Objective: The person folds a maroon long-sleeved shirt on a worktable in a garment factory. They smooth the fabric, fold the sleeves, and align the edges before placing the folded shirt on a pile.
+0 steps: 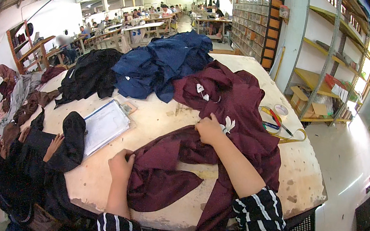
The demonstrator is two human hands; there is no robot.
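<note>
Maroon cloth was found only partly spread on the table, its edge pinched by the left hand, its folds touched by the right hand, grip indeterminable, with creases remaining and blue heap and black heap unhandled beyond

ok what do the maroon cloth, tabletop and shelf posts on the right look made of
Maroon cloth: fabric, matte, since it drapes in soft folds; fibre unclear.
Tabletop: probably plywood or similar board, dull, from its pale tan colour and dark blotches.
Shelf posts: likely metal, dull grey, going by their slim, angular shape.
</note>
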